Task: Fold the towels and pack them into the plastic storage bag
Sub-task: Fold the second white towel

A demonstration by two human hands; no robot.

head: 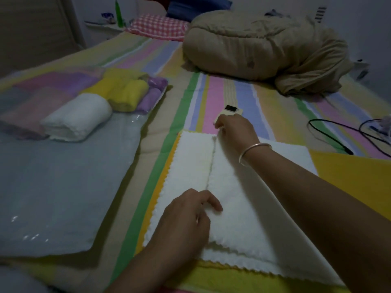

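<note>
A white towel (194,163) lies flat on the striped bed in front of me, its right part folded over to a seam down the middle. A yellow towel (355,172) lies under it and sticks out at the right. My left hand (186,220) pinches the folded edge at the near end. My right hand (234,130), with a silver bangle on the wrist, pinches the same edge at the far end. The clear plastic storage bag (63,182) lies at the left, holding rolled white (78,117), yellow (124,92) and purple (152,96) towels.
A small cream device with a dark screen (229,111) lies just beyond my right hand. A bunched tan quilt (264,47) fills the far right of the bed. Black cables (338,134) trail at the right edge. A pink checked pillow (158,26) sits at the head.
</note>
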